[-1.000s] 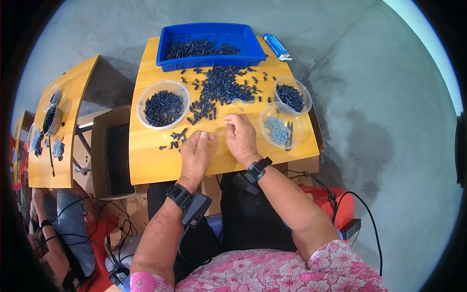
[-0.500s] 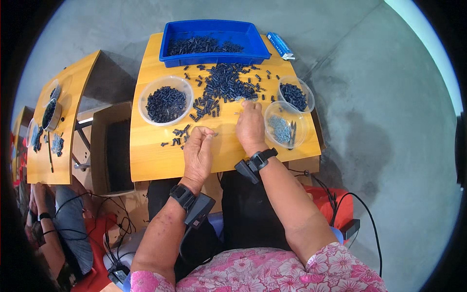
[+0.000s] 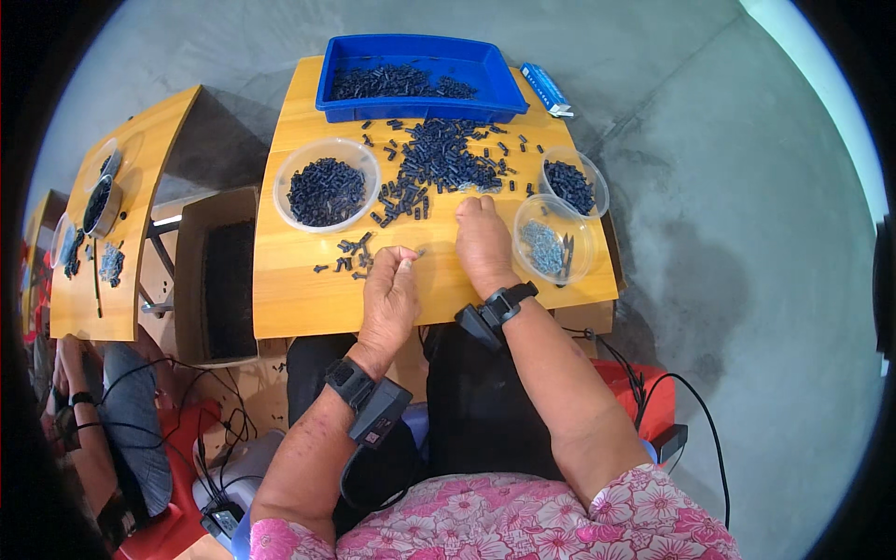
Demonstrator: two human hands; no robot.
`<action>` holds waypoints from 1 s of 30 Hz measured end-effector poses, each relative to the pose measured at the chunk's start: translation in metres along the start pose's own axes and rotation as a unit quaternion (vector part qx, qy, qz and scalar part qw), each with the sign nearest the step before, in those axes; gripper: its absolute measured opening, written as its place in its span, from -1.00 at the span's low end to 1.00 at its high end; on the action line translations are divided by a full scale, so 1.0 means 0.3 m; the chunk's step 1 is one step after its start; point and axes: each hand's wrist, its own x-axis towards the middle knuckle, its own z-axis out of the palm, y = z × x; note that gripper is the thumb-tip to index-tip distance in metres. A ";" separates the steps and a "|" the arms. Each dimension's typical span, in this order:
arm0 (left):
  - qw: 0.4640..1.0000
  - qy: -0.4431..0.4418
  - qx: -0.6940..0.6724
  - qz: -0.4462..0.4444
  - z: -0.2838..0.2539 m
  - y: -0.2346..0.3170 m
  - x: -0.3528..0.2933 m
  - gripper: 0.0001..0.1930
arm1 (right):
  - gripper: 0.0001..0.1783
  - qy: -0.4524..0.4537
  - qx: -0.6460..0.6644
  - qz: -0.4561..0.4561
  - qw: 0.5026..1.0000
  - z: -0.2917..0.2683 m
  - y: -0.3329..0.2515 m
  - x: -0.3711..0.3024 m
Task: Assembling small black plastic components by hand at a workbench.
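Note:
My left hand (image 3: 390, 294) is closed in a pinch over the near part of the table. A tiny dark piece (image 3: 421, 252) shows at its fingertips, too small to name. To its right, my right hand (image 3: 483, 245) is closed, fingertips down just below a few small clear bits (image 3: 469, 187); what it holds, if anything, is hidden. Beyond both hands spreads a heap of small black cylindrical parts (image 3: 439, 154). A few loose black parts (image 3: 353, 250) lie beside my left hand. Right of my right hand, a clear tub (image 3: 519, 250) contains small light-blue pieces and a dark pointed tool (image 3: 567, 254).
A round clear tub (image 3: 279, 201) of black parts stands left, another clear tub (image 3: 602, 191) of them right. At the back are a blue tray (image 3: 420, 114) with more parts and a blue-white box (image 3: 546, 89). Another table (image 3: 126, 233) and a seated person are at left.
The view has shifted slightly. My right hand's fingertips have drawn in closer together. My left hand keeps its pinch, with little movement over the table.

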 end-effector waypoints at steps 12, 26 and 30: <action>0.981 0.073 -0.101 -0.146 0.009 0.130 -0.112 -0.81 | -0.91 -0.041 0.142 -0.109 0.983 -0.063 -0.094 -0.132; 0.992 0.008 -0.115 -0.057 -0.040 0.277 -0.387 -0.85 | -0.93 -0.147 0.303 -0.205 0.919 -0.446 -0.314 -0.363; 0.987 0.007 -0.152 -0.046 -0.039 0.346 -0.492 -0.85 | -0.95 -0.138 0.384 -0.156 0.900 -0.541 -0.357 -0.452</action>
